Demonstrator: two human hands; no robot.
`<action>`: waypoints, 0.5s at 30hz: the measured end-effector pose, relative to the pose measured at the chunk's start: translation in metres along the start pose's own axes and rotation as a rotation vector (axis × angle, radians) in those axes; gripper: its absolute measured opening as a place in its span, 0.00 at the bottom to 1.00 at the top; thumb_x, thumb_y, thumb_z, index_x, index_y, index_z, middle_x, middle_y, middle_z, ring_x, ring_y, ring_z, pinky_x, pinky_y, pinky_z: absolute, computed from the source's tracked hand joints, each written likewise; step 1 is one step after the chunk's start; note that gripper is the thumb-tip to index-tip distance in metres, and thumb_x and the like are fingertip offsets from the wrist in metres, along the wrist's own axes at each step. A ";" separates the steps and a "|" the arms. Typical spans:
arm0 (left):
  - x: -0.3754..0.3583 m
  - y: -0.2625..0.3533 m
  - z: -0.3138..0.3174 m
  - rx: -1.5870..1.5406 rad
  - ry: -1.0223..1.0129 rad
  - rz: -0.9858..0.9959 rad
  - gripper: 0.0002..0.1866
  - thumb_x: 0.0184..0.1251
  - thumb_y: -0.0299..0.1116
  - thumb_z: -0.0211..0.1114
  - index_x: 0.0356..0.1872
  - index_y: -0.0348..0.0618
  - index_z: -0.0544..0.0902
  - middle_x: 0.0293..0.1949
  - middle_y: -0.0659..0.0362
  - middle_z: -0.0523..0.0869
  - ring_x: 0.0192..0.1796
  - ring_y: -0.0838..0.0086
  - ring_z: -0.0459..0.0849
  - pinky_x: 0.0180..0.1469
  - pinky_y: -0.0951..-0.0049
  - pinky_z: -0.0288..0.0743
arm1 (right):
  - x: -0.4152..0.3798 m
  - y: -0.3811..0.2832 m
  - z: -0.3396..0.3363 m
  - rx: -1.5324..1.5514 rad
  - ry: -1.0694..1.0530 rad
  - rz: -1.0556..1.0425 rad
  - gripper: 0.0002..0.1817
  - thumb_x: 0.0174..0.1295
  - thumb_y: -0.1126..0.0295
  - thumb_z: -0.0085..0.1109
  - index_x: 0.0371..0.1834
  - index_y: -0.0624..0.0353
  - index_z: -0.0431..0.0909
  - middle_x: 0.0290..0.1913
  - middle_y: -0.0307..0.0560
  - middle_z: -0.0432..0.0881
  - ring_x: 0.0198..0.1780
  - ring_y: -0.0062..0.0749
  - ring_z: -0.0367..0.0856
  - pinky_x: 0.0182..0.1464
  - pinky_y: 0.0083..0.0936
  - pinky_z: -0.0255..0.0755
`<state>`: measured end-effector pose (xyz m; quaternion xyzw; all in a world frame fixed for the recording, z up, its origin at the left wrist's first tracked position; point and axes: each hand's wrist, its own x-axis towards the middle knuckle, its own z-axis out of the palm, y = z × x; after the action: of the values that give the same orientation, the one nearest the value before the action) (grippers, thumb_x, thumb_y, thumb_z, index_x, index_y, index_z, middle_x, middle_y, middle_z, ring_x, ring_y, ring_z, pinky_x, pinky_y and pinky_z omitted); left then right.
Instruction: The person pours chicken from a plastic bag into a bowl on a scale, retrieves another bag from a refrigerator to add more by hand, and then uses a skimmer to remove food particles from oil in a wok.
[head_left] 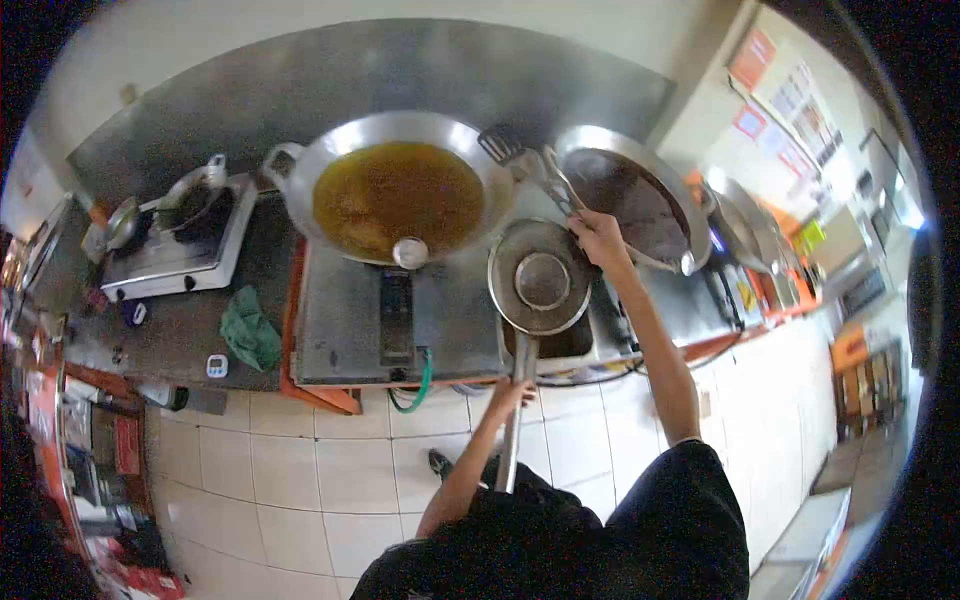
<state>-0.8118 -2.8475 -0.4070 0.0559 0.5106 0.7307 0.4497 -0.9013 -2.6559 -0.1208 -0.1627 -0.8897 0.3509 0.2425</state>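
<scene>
My left hand (pixel 515 393) is wrapped round the long handle of a round mesh strainer (pixel 508 268). The strainer is held level over the counter between two big woks, with a smaller ring at the middle of its mesh. My right hand (pixel 598 238) grips metal tongs (pixel 538 172) with a flat slotted jaw, at the right edge of the strainer. The tongs spread in a V away from me, toward the gap between the woks. To the left, the large wok (pixel 292 205) contains yellow-brown oil; the right wok (pixel 690 218) contains dark brown liquid.
A dark square opening (pixel 570 338) lies under the strainer. On the left counter are a white stove (pixel 170 262) with a small pan, a green cloth (pixel 250 328) and a white timer (pixel 216 365). Another pan (pixel 742 225) stands far right. A green hose (pixel 425 385) hangs off the front edge.
</scene>
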 end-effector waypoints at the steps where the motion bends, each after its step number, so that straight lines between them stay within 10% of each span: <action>1: -0.003 0.003 -0.002 -0.031 0.008 0.066 0.13 0.57 0.35 0.59 0.38 0.36 0.76 0.28 0.56 0.82 0.24 0.72 0.81 0.21 0.76 0.72 | -0.019 -0.009 -0.019 0.115 -0.056 0.134 0.12 0.56 0.64 0.58 0.33 0.64 0.78 0.19 0.44 0.75 0.22 0.27 0.71 0.25 0.28 0.65; 4: -0.008 0.023 0.002 0.074 0.089 -0.062 0.12 0.55 0.34 0.59 0.36 0.36 0.78 0.27 0.57 0.82 0.24 0.74 0.81 0.21 0.77 0.71 | -0.094 0.003 -0.050 0.032 0.097 0.083 0.11 0.58 0.68 0.55 0.32 0.67 0.77 0.18 0.39 0.73 0.21 0.20 0.66 0.23 0.22 0.62; 15: -0.007 0.021 0.004 0.247 0.111 0.051 0.11 0.59 0.34 0.58 0.35 0.35 0.76 0.26 0.58 0.80 0.20 0.81 0.75 0.19 0.81 0.69 | -0.249 0.060 -0.052 -0.441 -0.120 0.705 0.13 0.52 0.67 0.53 0.39 0.61 0.77 0.34 0.58 0.80 0.39 0.54 0.78 0.41 0.43 0.72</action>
<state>-0.8180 -2.8508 -0.3861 0.0832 0.6194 0.6753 0.3917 -0.6590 -2.6998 -0.2086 -0.4843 -0.8460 0.2224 0.0146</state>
